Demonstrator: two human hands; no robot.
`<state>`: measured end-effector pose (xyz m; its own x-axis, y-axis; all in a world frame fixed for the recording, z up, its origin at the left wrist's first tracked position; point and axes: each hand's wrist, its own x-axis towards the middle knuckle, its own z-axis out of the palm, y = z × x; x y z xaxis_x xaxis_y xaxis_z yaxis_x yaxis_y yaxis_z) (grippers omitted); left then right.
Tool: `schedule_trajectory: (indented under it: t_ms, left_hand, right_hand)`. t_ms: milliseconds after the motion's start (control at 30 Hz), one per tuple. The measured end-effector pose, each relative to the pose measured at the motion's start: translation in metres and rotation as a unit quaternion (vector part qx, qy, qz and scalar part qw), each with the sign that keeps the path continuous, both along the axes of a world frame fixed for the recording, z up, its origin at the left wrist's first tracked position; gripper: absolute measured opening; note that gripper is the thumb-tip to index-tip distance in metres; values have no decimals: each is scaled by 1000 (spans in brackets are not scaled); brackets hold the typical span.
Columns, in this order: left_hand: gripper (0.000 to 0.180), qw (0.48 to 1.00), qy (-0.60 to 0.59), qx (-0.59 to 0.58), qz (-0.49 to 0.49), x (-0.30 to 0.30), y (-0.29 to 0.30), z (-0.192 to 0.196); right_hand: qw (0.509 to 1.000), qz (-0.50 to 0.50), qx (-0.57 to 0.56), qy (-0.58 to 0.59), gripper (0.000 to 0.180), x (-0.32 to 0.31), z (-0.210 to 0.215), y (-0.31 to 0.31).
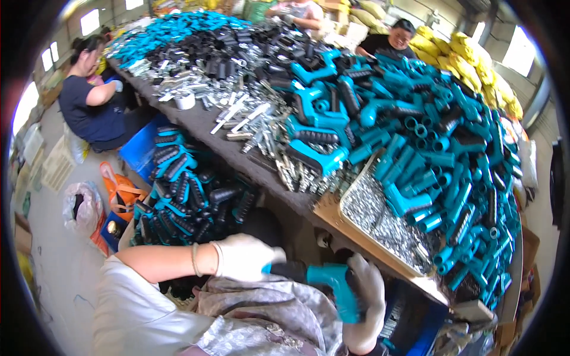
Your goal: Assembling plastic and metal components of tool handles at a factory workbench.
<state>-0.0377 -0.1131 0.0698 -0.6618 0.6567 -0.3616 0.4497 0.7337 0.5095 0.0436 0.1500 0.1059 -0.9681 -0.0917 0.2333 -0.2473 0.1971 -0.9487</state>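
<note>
Head view, looking down over the lap. Left hand (246, 256) in a white work glove, fingers curled shut around the black end of a teal-and-black plastic pistol-grip tool handle (323, 280). The handle lies across the lap between both hands, black part toward the left hand, teal grip bending down toward the right. Right hand (367, 308), also white-gloved, wraps the teal grip from the right side, fingers closed on it; fingertips partly hidden behind the plastic. The handle sits low in the picture, just below the front edge of the dark felt-covered surface (205, 127), not touching it.

On that surface: a shallow wooden-framed tray of small silver metal screws (380, 222) just above the right hand, a big heap of teal plastic handle shells (439, 148) on the right, a scatter of silver metal rods and pins (243, 115) in the middle, black parts farther back. Left of the lap, a bin of finished teal-and-black handles (184, 196) on the floor. A co-worker in a dark shirt (89, 101) sits at the far left; another person (389, 38) at the far side.
</note>
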Motion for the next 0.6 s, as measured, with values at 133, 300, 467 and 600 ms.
schedule_trajectory:
  t_ms: [133,300,467,600]
  left_hand:
    - [33,922,41,357,-147,29,4,-3]
    - [47,968,11,216,127,16,-5,6]
    - [37,974,125,155,109,14,-9,3]
    - [33,973,152,148,95,8,1,-28]
  right_hand:
    - [968,-78,-217,-94,46,-10,-30,1]
    - [954,-44,-267,-129,59,5,-45,-18]
    - [931,136,-270,-205,85,-25,-26,18]
    - [891,183,-268,-319,80,-39,-18,12]
